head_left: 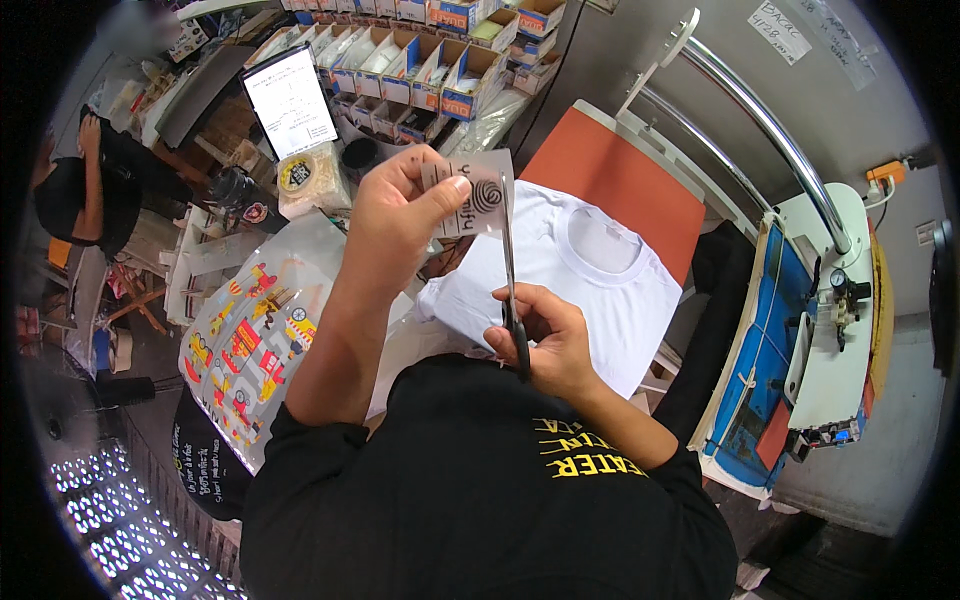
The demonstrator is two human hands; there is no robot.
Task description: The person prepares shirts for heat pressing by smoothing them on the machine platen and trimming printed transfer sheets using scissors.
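Pinched between thumb and fingers of my left hand (400,210) is a small translucent film (487,212) with a black print of curved lines and lettering. My right hand (550,340) grips a pair of scissors (509,262) by its dark handles. The long metal blades point upward along the film's right edge; whether they are cutting into it I cannot tell. Below and beyond both hands, a white T-shirt (545,265) is spread over an orange-red press pad (610,165), its collar toward the right.
Left of my arm lies a clear sheet with colourful prints (245,340). A lit tablet (290,100) stands behind a wrapped pack (310,180). Small cardboard boxes (390,75) line the back. A press with a chrome bar (770,130) is at right. Another person (85,200) is far left.
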